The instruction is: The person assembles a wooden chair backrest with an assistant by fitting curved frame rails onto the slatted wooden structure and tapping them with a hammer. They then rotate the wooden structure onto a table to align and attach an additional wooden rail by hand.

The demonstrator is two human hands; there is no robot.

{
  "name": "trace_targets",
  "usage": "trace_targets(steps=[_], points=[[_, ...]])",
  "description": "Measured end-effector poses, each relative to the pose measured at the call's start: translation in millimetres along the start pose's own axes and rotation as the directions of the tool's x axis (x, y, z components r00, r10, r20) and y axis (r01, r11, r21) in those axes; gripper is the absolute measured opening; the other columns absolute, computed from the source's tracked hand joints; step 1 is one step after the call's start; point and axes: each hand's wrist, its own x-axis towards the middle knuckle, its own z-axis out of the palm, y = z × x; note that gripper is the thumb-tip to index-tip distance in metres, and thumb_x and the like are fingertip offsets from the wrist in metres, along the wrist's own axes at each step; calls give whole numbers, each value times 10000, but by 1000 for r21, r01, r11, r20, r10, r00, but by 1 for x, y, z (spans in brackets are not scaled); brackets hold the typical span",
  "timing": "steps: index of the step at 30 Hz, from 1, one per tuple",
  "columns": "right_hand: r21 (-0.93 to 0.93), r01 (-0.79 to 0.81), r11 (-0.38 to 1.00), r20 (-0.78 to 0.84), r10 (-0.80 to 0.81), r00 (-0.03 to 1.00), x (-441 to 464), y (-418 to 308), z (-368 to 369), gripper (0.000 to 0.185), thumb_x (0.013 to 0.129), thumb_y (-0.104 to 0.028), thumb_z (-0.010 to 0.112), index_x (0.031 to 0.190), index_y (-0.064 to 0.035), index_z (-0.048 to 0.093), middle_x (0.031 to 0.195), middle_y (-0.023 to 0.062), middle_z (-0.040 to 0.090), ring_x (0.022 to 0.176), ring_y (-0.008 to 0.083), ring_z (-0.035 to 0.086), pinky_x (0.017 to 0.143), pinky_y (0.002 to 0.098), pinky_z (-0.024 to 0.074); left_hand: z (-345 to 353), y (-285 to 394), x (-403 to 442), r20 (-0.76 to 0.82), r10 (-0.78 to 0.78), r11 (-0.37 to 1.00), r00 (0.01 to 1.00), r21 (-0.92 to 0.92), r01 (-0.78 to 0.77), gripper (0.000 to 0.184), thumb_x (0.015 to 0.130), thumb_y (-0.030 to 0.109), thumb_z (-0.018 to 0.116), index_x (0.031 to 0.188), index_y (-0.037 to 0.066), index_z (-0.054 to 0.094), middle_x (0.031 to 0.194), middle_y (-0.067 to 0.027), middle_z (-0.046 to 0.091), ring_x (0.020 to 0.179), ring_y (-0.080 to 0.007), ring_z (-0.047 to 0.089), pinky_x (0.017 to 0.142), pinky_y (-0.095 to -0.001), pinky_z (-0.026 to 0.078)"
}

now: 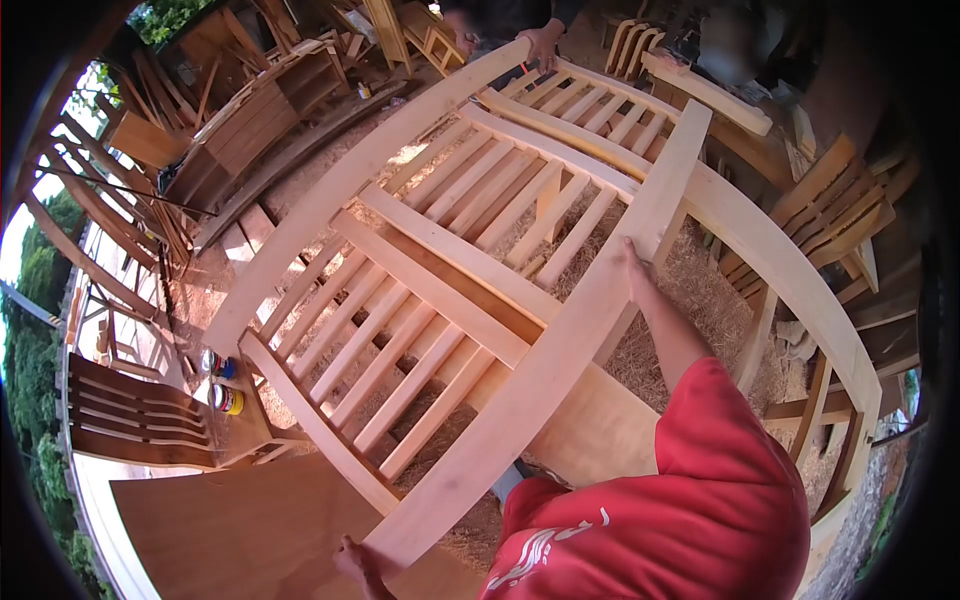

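A large pale slatted wooden frame [440, 245] tilts across the middle of the view, with slats between its cross rails and wide planks along its two long sides. The near side plank [530, 390] runs from lower left to upper right. My left hand [357, 562] grips this plank at its lower-left end, partly cut off by the view's bottom. Farther up the same plank, my right hand [637, 270] is closed on its edge, with some fingers hidden. A co-worker's hand [543, 42] touches the far plank [370, 180] at its upper end.
Paint cans [227, 398] stand on a wooden seat [245, 425] at left. A plywood sheet [230, 520] lies lower left. A curved beam [775, 260] arcs along the right, near slatted chair backs [815, 215]. Shavings [680, 305] cover the ground.
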Motion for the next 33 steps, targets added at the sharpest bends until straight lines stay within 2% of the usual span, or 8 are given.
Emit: trace_targets(steps=[5,8,11,17,20,23,26,33], points=[[54,-118,992,91,112,990,2,0,-3,777,751,-653,659,1201,-25,569,1120,118,621,1049,235,585,890,403,489,4,-14,9,10,-24,997,1000,-67,25,459,822,339,552,687,-99,578,629,-195,593,611,-296,548,621,-473,408],[64,-118,991,99,111,989,1,-1,-2,723,761,-653,648,1144,-42,607,1088,104,631,1027,227,586,892,412,482,0,4,-6,-153,-27,985,988,-172,0,426,821,312,577,684,-92,569,595,-165,569,563,-275,507,586,-469,395],[31,-150,988,126,145,981,0,-5,-9,678,763,-567,711,1088,24,638,1066,115,652,958,215,613,836,360,495,3,-15,9,-52,-1,995,999,-100,-4,387,826,276,585,705,-91,572,594,-156,564,557,-263,497,572,-459,392],[92,-36,995,50,31,998,-9,-3,-7,717,762,-574,706,1140,28,611,1149,125,617,1018,227,589,880,355,479,-2,-21,14,10,11,999,1000,-40,-10,376,844,252,549,756,-110,593,664,-199,609,621,-294,554,613,-460,422],[54,-58,997,18,57,998,-3,6,-9,661,758,-635,667,1047,-40,651,1039,102,645,974,215,582,876,388,473,5,-51,23,15,102,990,995,-96,-100,526,861,433,612,907,-91,609,709,-164,617,648,-278,540,603,-414,453],[-15,-71,997,3,71,997,-2,9,-13,700,748,-631,682,1096,-26,628,1033,109,647,992,212,582,872,376,477,1,-57,29,66,35,997,997,-67,-31,521,863,436,602,892,-85,620,713,-176,627,654,-295,550,628,-433,458],[106,-11,994,66,4,998,-7,10,-14,747,736,-644,685,1145,-23,610,1089,118,632,1024,219,579,890,376,474,-9,-41,19,55,5,1000,998,6,-5,523,864,431,597,900,-90,616,735,-179,635,667,-305,555,630,-443,457],[-13,-69,998,-4,69,998,-22,-4,-16,814,746,-655,663,1239,-16,559,1216,131,577,1076,231,567,915,398,471,-11,-45,18,70,18,999,997,-43,-15,481,864,404,599,857,-76,618,729,-166,629,656,-285,550,602,-440,451]])
